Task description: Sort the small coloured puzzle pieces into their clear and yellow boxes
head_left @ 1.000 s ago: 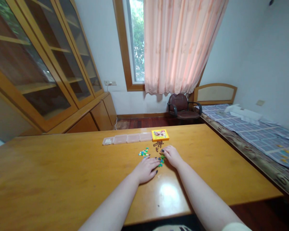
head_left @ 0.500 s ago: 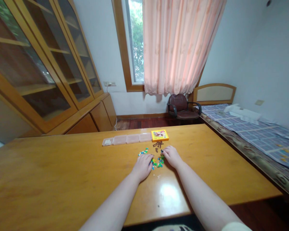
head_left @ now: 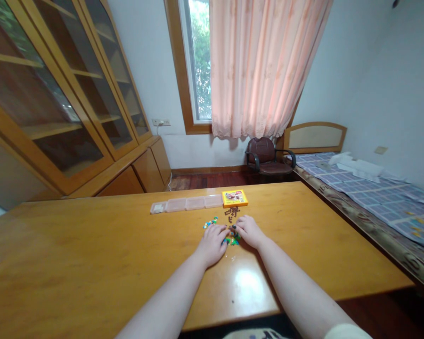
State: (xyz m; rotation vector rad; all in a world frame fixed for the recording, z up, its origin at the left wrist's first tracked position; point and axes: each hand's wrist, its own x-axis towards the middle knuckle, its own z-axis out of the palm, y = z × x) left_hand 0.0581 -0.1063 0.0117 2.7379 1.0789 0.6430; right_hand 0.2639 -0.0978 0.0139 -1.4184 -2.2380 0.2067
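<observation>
My left hand (head_left: 212, 245) rests low over the table, its fingers bent together at the left side of a small pile of green, blue and yellow plastic pieces (head_left: 233, 241). Across from it is my right hand (head_left: 250, 231), with its fingertips drawn in and a small dark spot at them. The two sets of fingertips nearly meet above the pile; what lies between them is too small to name. Brown pieces (head_left: 232, 212) are heaped just beyond. A scatter of blue, white and green pieces (head_left: 211, 221) lies past my left fingers.
A yellow box (head_left: 235, 198) stands behind the brown pieces. Left of it runs a row of clear plastic trays (head_left: 195, 203). The wooden table (head_left: 109, 263) has its far edge before a chair (head_left: 265, 157), and a bed (head_left: 367, 188) is at the right.
My right hand has moved slightly left and toward me, bringing its fingertips close to those of my left hand. The left fingers have shifted slightly right over the pile.
</observation>
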